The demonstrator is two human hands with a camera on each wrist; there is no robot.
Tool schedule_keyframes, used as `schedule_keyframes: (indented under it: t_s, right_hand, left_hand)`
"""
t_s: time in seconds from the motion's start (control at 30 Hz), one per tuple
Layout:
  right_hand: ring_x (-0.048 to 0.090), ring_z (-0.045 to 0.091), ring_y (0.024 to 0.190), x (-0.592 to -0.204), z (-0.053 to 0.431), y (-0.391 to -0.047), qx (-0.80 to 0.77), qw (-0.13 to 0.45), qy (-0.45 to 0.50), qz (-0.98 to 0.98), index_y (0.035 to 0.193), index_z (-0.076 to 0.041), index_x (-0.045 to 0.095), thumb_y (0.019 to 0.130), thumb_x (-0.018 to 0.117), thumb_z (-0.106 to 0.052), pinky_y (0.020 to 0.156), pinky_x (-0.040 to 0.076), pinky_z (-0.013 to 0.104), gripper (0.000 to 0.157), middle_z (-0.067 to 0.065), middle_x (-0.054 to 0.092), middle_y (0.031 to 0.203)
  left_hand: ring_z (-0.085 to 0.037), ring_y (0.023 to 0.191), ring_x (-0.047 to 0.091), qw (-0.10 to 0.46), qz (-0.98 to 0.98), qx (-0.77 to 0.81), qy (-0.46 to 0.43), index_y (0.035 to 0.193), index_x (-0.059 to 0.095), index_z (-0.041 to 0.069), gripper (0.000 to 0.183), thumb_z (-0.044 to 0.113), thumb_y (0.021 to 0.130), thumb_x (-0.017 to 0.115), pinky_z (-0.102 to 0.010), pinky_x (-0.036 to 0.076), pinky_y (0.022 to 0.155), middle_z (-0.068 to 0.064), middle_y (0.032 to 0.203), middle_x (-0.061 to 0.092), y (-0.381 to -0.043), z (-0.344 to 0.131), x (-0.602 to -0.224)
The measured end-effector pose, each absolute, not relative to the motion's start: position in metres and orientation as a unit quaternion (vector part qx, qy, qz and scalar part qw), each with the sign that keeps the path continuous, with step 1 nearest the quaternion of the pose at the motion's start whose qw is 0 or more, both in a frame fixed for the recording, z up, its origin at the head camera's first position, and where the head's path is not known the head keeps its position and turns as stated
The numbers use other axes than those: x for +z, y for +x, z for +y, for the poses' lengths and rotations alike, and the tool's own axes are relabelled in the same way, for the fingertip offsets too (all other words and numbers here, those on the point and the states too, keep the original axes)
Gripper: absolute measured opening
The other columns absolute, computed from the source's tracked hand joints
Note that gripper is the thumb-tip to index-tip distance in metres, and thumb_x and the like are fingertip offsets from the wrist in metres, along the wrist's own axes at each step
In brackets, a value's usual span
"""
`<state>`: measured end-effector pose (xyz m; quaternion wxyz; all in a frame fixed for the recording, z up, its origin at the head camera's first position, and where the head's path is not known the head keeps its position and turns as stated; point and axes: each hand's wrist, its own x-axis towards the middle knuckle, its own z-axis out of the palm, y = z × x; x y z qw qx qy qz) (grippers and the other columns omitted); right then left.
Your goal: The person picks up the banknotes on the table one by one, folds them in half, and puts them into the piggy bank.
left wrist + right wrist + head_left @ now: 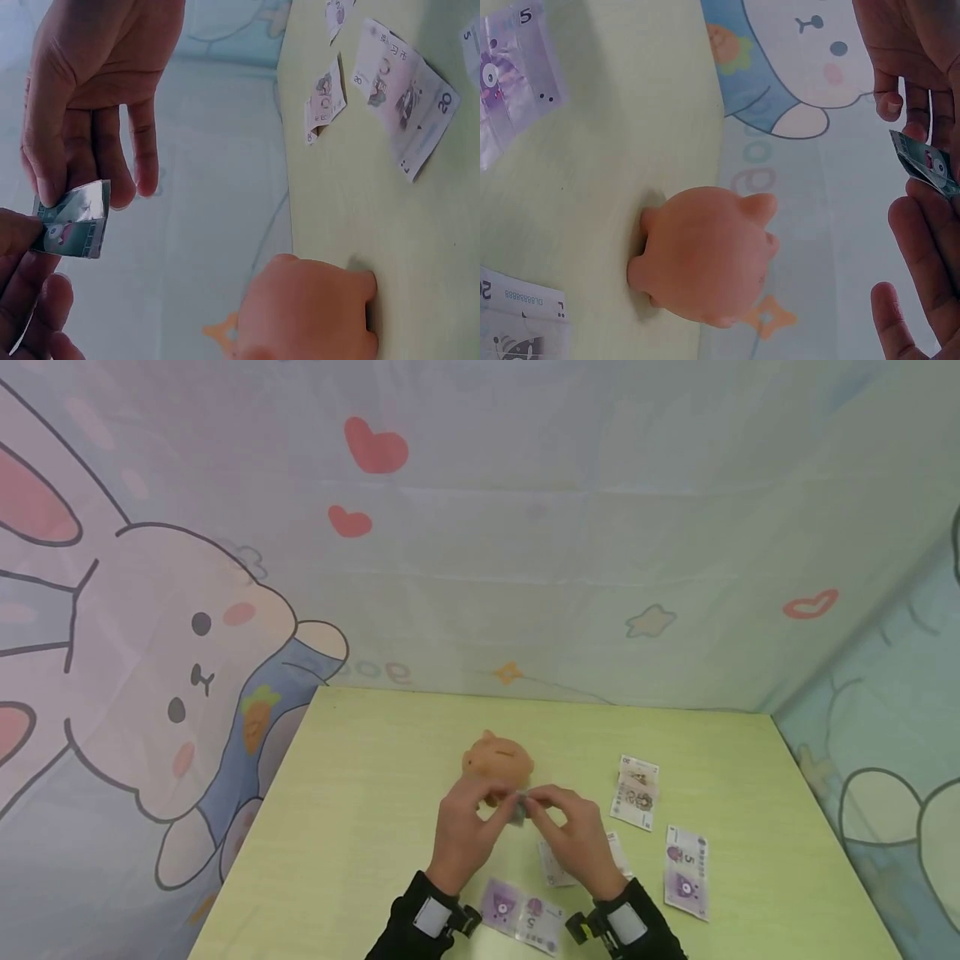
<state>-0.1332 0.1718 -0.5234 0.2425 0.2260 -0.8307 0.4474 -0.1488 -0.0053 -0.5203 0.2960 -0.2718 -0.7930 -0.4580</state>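
Note:
Both hands meet over the table just in front of an orange piggy bank (498, 762), whose coin slot shows on top. Between them is a small folded green play banknote (75, 234), creased and slightly spread at its edges in the right wrist view. My left hand (461, 837) pinches one side of it with thumb and fingers. On the opposite side, my right hand (576, 835) pinches it with thumb and index finger, the other fingers loosely bent. In the wrist views the note is held up off the table, and the piggy bank (705, 255) stands on its feet.
Several play banknotes lie on the pale yellow table (360, 777): a 20 note (636, 793) right of the piggy bank, a purple 5 note (686, 872) farther right, another purple 5 note (522, 916) between the forearms. A pale note (553, 867) is partly hidden under the right hand.

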Motion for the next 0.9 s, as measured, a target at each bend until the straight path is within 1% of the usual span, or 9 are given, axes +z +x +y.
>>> schedule_keyframes:
  t_s: [0.1, 0.2, 0.33, 0.43, 0.73, 0.9]
  right_hand:
    - [0.067, 0.008, 0.082, -0.524, 0.172, -0.133, 0.448, 0.232, 0.223, -0.834, 0.099, -0.019, 0.069, 0.091, 0.066, -0.012, 0.078, 0.052, 0.025, 0.011, -0.008, 0.071, 0.089]
    - [0.068, 0.008, 0.082, -0.524, 0.172, -0.132, 0.455, 0.222, 0.223, -0.833, 0.099, -0.018, 0.069, 0.092, 0.065, -0.012, 0.078, 0.052, 0.023, 0.011, -0.008, 0.071, 0.088]
    - [0.068, 0.008, 0.08, -0.524, 0.173, -0.132, 0.467, 0.214, 0.222, -0.829, 0.1, -0.018, 0.069, 0.092, 0.064, -0.011, 0.078, 0.052, 0.022, 0.012, -0.007, 0.072, 0.088]
    - [0.067, 0.007, 0.079, -0.524, 0.173, -0.132, 0.472, 0.212, 0.222, -0.827, 0.1, -0.018, 0.069, 0.092, 0.064, -0.01, 0.078, 0.052, 0.022, 0.011, -0.007, 0.072, 0.087]
    - [0.068, 0.008, 0.078, -0.527, 0.173, -0.132, 0.477, 0.224, 0.218, -0.821, 0.098, -0.017, 0.069, 0.092, 0.065, -0.008, 0.076, 0.051, 0.021, 0.011, -0.006, 0.072, 0.085]
    - [0.068, 0.008, 0.077, -0.528, 0.173, -0.132, 0.48, 0.227, 0.218, -0.819, 0.099, -0.016, 0.069, 0.091, 0.065, -0.008, 0.076, 0.051, 0.02, 0.012, -0.005, 0.072, 0.085]
  left_hand:
    - [-0.005, 0.077, 0.059, 0.284, -0.789, -0.466, -0.28, 0.094, 0.069, 0.016, 0.006, 0.016, 0.088, 0.071, -0.017, 0.046, 0.069, 0.006, 0.087, 0.066, -0.15, -0.006, -0.521]
    - [-0.004, 0.078, 0.059, 0.254, -0.785, -0.488, -0.285, 0.095, 0.068, 0.018, 0.006, 0.018, 0.089, 0.069, -0.019, 0.046, 0.067, 0.007, 0.088, 0.066, -0.151, -0.008, -0.524]
    - [-0.002, 0.076, 0.057, 0.208, -0.78, -0.523, -0.275, 0.098, 0.068, 0.022, 0.006, 0.023, 0.091, 0.067, -0.027, 0.045, 0.061, 0.01, 0.088, 0.065, -0.151, -0.011, -0.526]
    - [-0.002, 0.075, 0.056, 0.189, -0.781, -0.535, -0.26, 0.096, 0.068, 0.025, 0.005, 0.026, 0.092, 0.067, -0.032, 0.044, 0.058, 0.013, 0.087, 0.065, -0.152, -0.012, -0.529]
    - [-0.004, 0.073, 0.058, 0.178, -0.775, -0.56, -0.235, 0.093, 0.07, 0.019, 0.008, 0.026, 0.091, 0.067, -0.034, 0.046, 0.058, 0.011, 0.085, 0.067, -0.149, -0.012, -0.534]
    - [-0.004, 0.074, 0.059, 0.182, -0.777, -0.557, -0.227, 0.094, 0.07, 0.02, 0.01, 0.029, 0.091, 0.067, -0.033, 0.047, 0.059, 0.012, 0.086, 0.067, -0.147, -0.011, -0.537]
